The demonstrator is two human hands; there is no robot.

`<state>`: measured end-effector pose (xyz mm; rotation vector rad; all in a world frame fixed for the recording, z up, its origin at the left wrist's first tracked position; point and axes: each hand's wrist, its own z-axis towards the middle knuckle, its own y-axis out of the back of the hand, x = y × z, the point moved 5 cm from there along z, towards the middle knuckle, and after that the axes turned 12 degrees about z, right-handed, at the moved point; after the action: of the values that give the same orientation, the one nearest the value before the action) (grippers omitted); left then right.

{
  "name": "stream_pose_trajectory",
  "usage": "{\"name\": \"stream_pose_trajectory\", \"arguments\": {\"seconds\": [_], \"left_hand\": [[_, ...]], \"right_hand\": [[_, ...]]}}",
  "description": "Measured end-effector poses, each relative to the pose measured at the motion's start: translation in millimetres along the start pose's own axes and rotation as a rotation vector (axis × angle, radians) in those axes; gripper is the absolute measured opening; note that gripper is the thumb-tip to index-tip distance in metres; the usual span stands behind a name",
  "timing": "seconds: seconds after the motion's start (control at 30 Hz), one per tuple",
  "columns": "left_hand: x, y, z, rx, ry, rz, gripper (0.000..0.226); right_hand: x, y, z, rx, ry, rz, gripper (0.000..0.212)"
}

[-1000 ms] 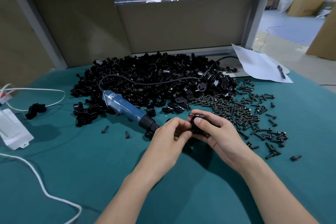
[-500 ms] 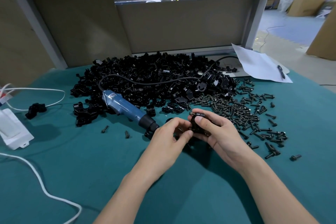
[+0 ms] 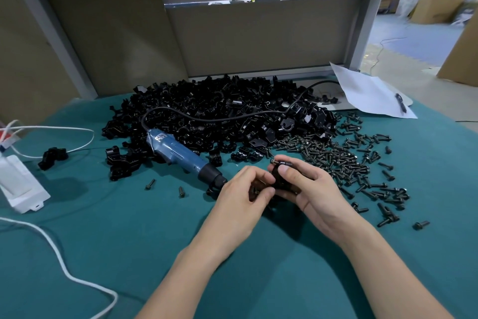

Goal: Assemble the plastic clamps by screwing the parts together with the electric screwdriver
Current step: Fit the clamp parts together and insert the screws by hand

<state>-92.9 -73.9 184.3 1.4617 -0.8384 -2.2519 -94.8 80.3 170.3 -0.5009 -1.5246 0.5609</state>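
Gripping a black plastic clamp [image 3: 280, 181] in the right hand [image 3: 314, 190], fingers curled round it, thumb pressed on top, a screw [image 3: 279, 162] poking out above. Pinching the clamp's left side with the left hand [image 3: 239, 195], low over the green tabletop [image 3: 124, 246]. Just left of the hands, blue electric screwdriver [image 3: 181, 155] lying against the pile of clamp parts [image 3: 207, 109]; to the right, loose screws [image 3: 346, 161].
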Motion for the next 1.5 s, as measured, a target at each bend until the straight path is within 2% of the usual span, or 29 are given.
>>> {"name": "stream_pose_trajectory", "arguments": {"seconds": [0.13, 0.33, 0.4, 0.6, 0.7, 0.77, 0.87, 0.9, 0.97, 1.0, 1.07, 1.13, 1.23, 1.3, 1.37, 1.43, 1.5], "left_hand": [[5.2, 1.5, 0.3, -0.047, 0.067, -0.058, 0.007], [9.6, -1.5, 0.3, -0.023, 0.1, -0.025, 0.009], [7.5, -0.2, 0.7, -0.032, 0.061, 0.006, 0.005], [-8.0, 5.2, -2.3, -0.069, -0.207, 0.204, 0.003], [-12.5, 8.2, -5.6, -0.047, -0.265, 0.256, 0.016], [-4.0, 19.0, -10.8, -0.119, -0.12, 0.21, 0.026], [31.0, 58.2, -13.3, -0.387, 0.284, 0.172, 0.029], [46.0, 71.6, -11.8, -0.416, 0.423, 0.221, 0.038], [74.9, 87.1, -3.9, -0.323, 0.699, 0.264, 0.063], [83.9, 88.0, 3.1, -0.254, 0.783, 0.18, 0.068], [89.0, 83.6, 22.5, -0.171, 0.837, -0.024, 0.065], [88.3, 79.2, 41.1, -0.125, 0.864, -0.045, 0.061], [88.7, 70.6, 52.5, -0.165, 0.884, -0.106, 0.049], [85.0, 68.0, 52.5, -0.255, 0.861, -0.346, 0.029], [72.8, 69.9, 59.1, -0.333, 0.791, -0.745, 0.014], [51.0, 73.2, 73.3, -0.327, 0.626, -1.086, 0.016], [29.8, 76.2, 86.3, -0.349, 0.489, -1.138, 0.017]], "right_hand": [[0.8, 0.8, 0.0, -0.008, -0.001, 0.02, 0.024], [-0.9, 0.0, -1.4, 0.001, -0.004, 0.01, 0.025], [-2.3, -0.1, -1.7, -0.005, -0.013, 0.023, 0.024], [-3.2, 0.8, -2.0, -0.023, -0.047, 0.062, 0.023], [-1.5, 0.7, -2.0, -0.034, -0.038, 0.089, 0.022], [0.5, 2.1, -1.1, -0.05, -0.025, 0.131, 0.021], [2.8, 6.5, 1.3, -0.092, -0.009, 0.217, 0.021], [3.4, 8.0, 2.1, -0.105, -0.001, 0.232, 0.021], [3.7, 11.1, 3.5, -0.125, 0.015, 0.256, 0.023], [3.5, 12.4, 3.7, -0.134, 0.019, 0.265, 0.025], [3.4, 14.4, 3.7, -0.148, 0.024, 0.271, 0.032], [3.0, 15.5, 3.9, -0.16, 0.027, 0.273, 0.038], [3.0, 17.3, 4.5, -0.176, 0.036, 0.281, 0.04], [2.4, 18.7, 4.8, -0.189, 0.042, 0.296, 0.039], [2.2, 20.4, 7.0, -0.203, 0.051, 0.301, 0.038], [2.5, 20.7, 10.5, -0.215, 0.058, 0.285, 0.038], [2.0, 21.3, 13.8, -0.217, 0.062, 0.283, 0.037]]}}
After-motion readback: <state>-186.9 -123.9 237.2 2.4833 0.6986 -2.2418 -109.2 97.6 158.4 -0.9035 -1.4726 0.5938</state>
